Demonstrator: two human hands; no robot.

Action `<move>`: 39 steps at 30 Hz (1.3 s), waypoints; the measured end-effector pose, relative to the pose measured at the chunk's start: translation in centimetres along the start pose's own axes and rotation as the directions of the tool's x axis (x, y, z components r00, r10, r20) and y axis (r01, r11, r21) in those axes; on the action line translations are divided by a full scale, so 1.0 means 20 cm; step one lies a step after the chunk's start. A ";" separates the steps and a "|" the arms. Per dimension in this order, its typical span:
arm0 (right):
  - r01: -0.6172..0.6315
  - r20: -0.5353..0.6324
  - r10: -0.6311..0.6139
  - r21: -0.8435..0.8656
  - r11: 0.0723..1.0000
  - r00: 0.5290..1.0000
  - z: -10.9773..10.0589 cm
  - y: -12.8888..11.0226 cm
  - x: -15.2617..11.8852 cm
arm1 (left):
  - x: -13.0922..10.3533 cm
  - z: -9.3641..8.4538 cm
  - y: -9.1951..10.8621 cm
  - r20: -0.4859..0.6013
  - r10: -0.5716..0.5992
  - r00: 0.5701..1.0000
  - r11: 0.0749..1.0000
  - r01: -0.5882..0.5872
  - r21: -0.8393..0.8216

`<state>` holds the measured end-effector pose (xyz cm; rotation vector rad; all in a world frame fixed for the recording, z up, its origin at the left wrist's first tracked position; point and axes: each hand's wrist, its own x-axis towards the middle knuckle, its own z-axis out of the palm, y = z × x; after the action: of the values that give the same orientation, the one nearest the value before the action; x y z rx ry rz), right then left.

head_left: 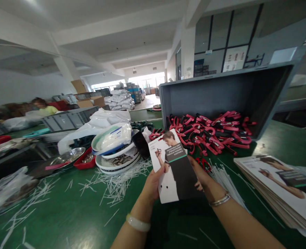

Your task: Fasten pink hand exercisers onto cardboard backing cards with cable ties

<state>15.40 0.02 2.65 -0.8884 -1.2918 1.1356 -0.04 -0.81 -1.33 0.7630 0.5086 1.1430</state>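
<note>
A printed packaging card for an adjustable grip strengthener is held up before me, tilted, with two small holes low on its left side. My left hand grips its left edge, thumb on the front. At the right edge is my right hand, its fingers mostly hidden behind the card. Just beyond lie many pink and black hand grip strengtheners, spilling from a grey crate tipped on its side. To the right of my right hand lies a bundle of white cable ties.
A stack of similar cards lies at the right. White bowls with metal parts, a red tray and a metal dish stand at left. Loose ties litter the green table. A person is far left.
</note>
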 end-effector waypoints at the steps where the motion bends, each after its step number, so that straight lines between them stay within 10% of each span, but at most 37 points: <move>1: 0.004 -0.002 -0.004 0.027 1.000 1.000 -0.03 0.00 0.02 | 0.00 0.02 0.00 0.004 0.006 1.000 1.000 -0.006 0.016; 6: 0.262 -0.114 -0.293 -0.229 0.937 0.949 -0.14 -0.08 0.06 | 0.00 0.06 0.01 -0.002 0.041 0.999 0.998 -0.041 0.051; 9: 0.411 0.130 -0.460 -0.696 0.588 0.879 -0.12 -0.14 0.02 | 0.01 0.07 -0.01 -0.022 0.025 0.999 0.995 -0.023 0.095; 13: 0.450 0.303 -0.437 -0.846 0.285 0.847 -0.04 -0.12 -0.03 | 0.01 0.06 -0.02 -0.128 0.005 0.992 0.983 0.019 0.182; 21: 0.456 0.098 -0.631 -0.777 0.434 0.769 -0.10 -0.10 0.02 | 0.03 0.04 0.04 -0.148 0.006 0.989 0.982 0.022 0.186; 24: 0.184 -0.101 -0.516 -0.863 0.471 0.851 -0.27 -0.14 0.02 | 0.05 -0.02 0.07 -0.299 0.067 0.952 0.975 0.001 0.222; 27: -0.086 -0.097 -0.061 -0.981 0.172 0.993 -0.45 -0.14 -0.02 | 0.06 -0.08 0.10 -0.340 0.095 0.936 0.968 -0.006 0.251; 30: -0.084 -0.115 0.329 -0.991 -0.107 0.937 -0.53 -0.08 -0.07 | 0.06 -0.13 0.13 -0.313 0.031 0.949 0.958 0.061 0.280; 39: -0.180 -0.207 0.308 -0.977 -0.114 0.929 -0.57 0.05 -0.09 | 0.08 -0.24 0.13 -0.303 0.154 0.941 0.831 0.043 0.554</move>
<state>26.63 -0.28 0.05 -2.3420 -2.1191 0.1387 -4.57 2.68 -2.44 1.0937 1.1515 1.1988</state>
